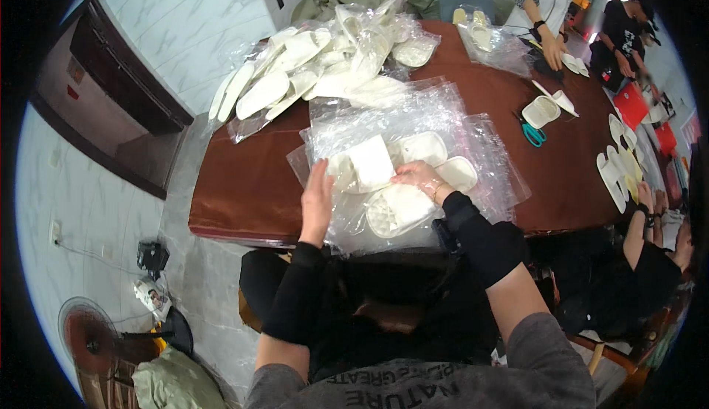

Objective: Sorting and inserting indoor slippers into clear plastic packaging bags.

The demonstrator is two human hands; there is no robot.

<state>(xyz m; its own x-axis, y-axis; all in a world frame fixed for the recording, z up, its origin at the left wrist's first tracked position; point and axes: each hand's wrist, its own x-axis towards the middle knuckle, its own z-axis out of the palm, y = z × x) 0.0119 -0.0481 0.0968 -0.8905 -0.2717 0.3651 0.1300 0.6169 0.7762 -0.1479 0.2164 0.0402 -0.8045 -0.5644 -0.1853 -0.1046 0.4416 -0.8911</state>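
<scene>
My left hand [317,200] lies flat, fingers together, on a stack of clear plastic bags [413,124] at the table's near edge. My right hand [419,178] pinches a pair of white slippers [369,165] wrapped in a white paper band, pressing them at the mouth of a clear bag. Another white slipper [395,213] with a dotted sole lies under my right wrist. Two more slippers [443,159] rest just beyond my right hand. Both forearms wear black sleeves.
A heap of bagged white slippers [317,65] fills the far left of the brown table [244,187]. Teal scissors [532,134] lie to the right. Other people work at the far end and right side with more slippers [617,165]. A fan [96,342] stands on the floor.
</scene>
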